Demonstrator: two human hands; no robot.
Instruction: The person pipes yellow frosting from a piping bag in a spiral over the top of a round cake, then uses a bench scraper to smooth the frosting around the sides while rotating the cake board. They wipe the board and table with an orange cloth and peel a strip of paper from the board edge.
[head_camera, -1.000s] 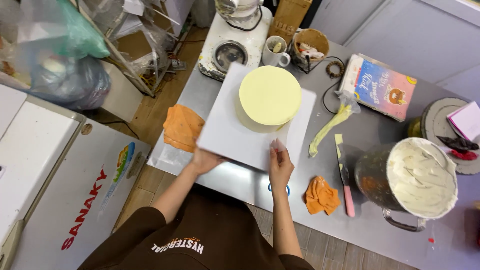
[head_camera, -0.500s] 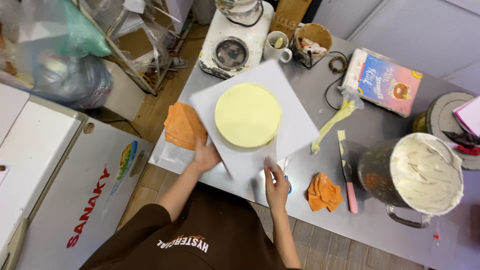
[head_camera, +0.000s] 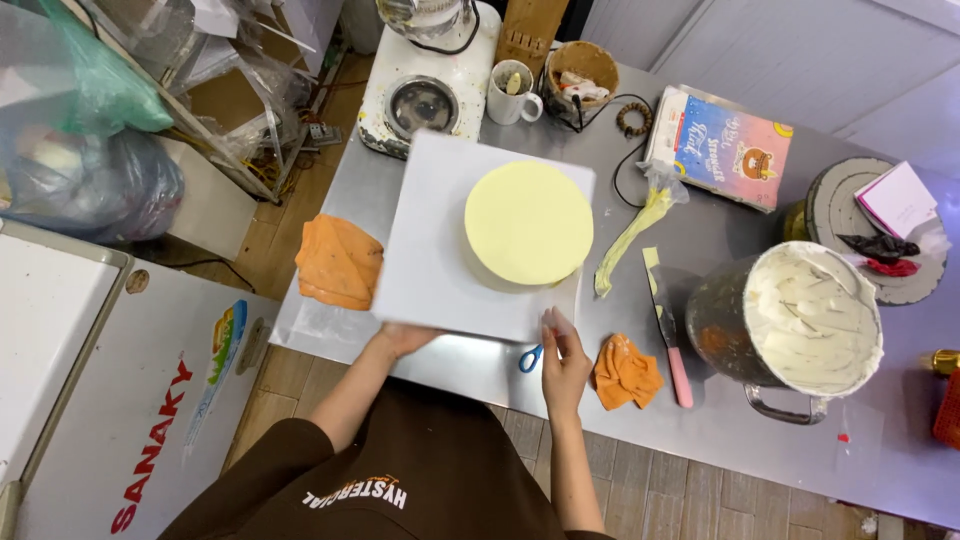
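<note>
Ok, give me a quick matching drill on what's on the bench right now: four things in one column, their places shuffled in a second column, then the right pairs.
Things:
1. pale yellow cake
2. scissors
3. metal pot of white cream
4. white mug

Places:
A. at the far edge, beside the small white appliance
B. on the square white board
C. at the right, past the pink-handled spatula
D. at the near edge, just left of the right hand

Pairs: 1-B, 2-D, 3-C, 4-A
</note>
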